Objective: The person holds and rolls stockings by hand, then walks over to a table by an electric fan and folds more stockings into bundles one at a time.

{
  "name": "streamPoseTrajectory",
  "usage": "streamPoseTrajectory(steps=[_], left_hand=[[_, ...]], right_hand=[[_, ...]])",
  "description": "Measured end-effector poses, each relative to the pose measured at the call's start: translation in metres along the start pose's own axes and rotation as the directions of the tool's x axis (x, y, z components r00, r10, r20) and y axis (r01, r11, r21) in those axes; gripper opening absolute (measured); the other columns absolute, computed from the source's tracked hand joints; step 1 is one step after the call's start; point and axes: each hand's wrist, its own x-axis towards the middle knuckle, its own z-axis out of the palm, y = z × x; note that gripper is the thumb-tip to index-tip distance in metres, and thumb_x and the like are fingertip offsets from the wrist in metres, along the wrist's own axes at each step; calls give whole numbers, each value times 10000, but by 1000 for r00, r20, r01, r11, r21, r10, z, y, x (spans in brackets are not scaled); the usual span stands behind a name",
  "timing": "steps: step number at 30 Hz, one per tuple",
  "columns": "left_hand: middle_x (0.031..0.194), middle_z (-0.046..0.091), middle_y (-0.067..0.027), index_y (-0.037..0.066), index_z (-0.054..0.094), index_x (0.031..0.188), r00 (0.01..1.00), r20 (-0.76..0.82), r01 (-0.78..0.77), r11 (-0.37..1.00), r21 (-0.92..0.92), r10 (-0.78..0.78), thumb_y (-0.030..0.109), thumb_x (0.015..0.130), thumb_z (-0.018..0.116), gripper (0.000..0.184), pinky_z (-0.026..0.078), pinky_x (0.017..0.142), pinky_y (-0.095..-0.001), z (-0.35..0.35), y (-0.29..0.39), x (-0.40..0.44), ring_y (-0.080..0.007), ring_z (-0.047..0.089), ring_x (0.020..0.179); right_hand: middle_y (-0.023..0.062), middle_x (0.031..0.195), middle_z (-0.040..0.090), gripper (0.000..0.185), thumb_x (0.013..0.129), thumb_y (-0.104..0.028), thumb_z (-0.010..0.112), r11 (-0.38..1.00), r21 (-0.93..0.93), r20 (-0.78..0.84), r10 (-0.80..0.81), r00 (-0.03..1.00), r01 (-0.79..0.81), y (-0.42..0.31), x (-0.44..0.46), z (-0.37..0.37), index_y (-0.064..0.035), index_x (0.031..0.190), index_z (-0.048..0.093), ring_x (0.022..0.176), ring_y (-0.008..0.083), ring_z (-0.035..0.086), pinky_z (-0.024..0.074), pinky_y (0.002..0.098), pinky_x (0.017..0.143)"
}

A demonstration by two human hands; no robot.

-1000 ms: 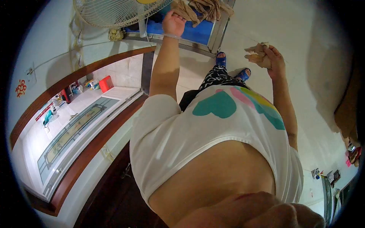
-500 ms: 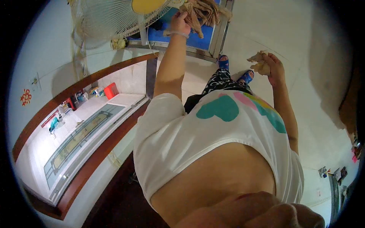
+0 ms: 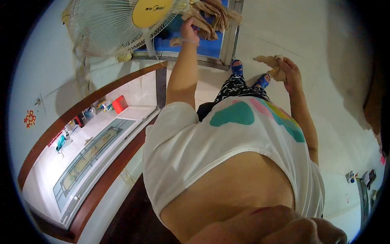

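Note:
Upper left of centre, my left hand (image 3: 189,34) is closed on the edge of a tan, wrinkled piece (image 3: 199,24). That piece is beside a bunch of similar brown pieces (image 3: 219,15) above a blue surface (image 3: 209,46) in a metal frame. Its fingertips are partly hidden. Further right, over the pale floor, my right hand (image 3: 292,75) pinches a crumpled tan piece (image 3: 270,62) with ragged ends that stick out to the left. The material of these pieces is unclear.
A fan (image 3: 152,12) with a yellow centre stands close to my left hand. Below it, a brown-framed opening (image 3: 91,91) shows a lit counter with a red container (image 3: 120,104). My feet in blue sandals (image 3: 237,67) are on the tiled floor (image 3: 280,28).
My left hand has moved from an open pose beside the brown pieces to a closed grip on one. The fan shows more fully in view. The piece in my right hand has changed shape.

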Motion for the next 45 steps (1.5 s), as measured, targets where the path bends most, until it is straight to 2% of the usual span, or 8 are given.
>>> streamPoseTrajectory(steps=[8, 18, 23, 28, 32, 35, 38, 45], left_hand=[[1103, 520, -88, 74, 458, 1158, 916, 394, 109, 905, -410, 69, 167, 851, 483, 322, 369, 927, -420, -24, 46, -96, -250, 496, 1023], [1071, 533, -95, 80, 450, 1154, 935, 283, -110, 935, -337, 212, 154, 861, 451, 302, 401, 862, -446, -34, 94, -158, -252, 530, 948], [1036, 540, -113, 43, 460, 1126, 944, 216, -204, 956, -212, 249, 119, 854, 452, 283, 469, 748, -413, -5, 106, -176, -257, 570, 851], [910, 578, -82, 17, 502, 1030, 894, 292, -417, 868, 270, 339, 106, 818, 548, 235, 472, 683, -281, 11, 92, -171, -146, 570, 762], [800, 579, -30, 7, 530, 924, 839, 416, -510, 772, 380, 349, 94, 771, 624, 200, 441, 620, -194, 64, 93, -190, -67, 530, 700], [773, 578, -14, 6, 560, 925, 830, 531, -442, 783, 438, 172, 129, 755, 652, 229, 431, 596, -178, 72, 82, -188, -48, 515, 674], [724, 574, 1, -2, 604, 896, 802, 596, -344, 783, 518, -41, 170, 760, 651, 224, 413, 565, -171, 78, 70, -190, -39, 500, 642], [749, 580, 0, -6, 606, 905, 756, 645, -266, 848, 459, -112, 124, 783, 602, 178, 412, 615, -190, 105, 74, -233, -59, 520, 682]], right_hand=[[53, 831, 579, 206, 808, -148, 560, 995, -87, 290, 74, 954, -51, -28, 11, 72, -6, 957, 564, 697, 119, 549, 464, 241, 573], [22, 880, 569, 205, 812, -202, 550, 955, -192, 602, -67, 795, 226, -15, 126, 188, -41, 939, 547, 738, 114, 552, 455, 232, 650], [53, 984, 568, 352, 801, -321, 569, 360, -745, 573, -86, 815, 562, -16, 130, 203, -50, 1025, 544, 867, 135, 548, 452, 263, 749], [55, 990, 572, 414, 802, -330, 581, 962, -149, 777, -30, 629, 230, -47, 37, 201, -52, 1104, 531, 871, 131, 544, 447, 267, 782], [32, 804, 601, 252, 800, -221, 605, 867, -216, 500, -297, 814, 449, -66, 28, 182, -63, 997, 597, 720, 111, 567, 453, 219, 684], [68, 882, 607, 190, 828, -171, 558, 926, 272, 450, -363, 816, 262, -96, 33, 149, -27, 946, 592, 798, 149, 582, 468, 291, 722], [69, 886, 579, 218, 840, -122, 548, 921, 318, 195, -296, 935, 226, -138, 8, 124, 7, 1016, 536, 739, 165, 562, 460, 276, 635], [62, 880, 605, 204, 836, -152, 538, 874, 353, 213, -422, 881, 333, -126, 30, 40, -31, 998, 566, 762, 142, 576, 472, 289, 682]])
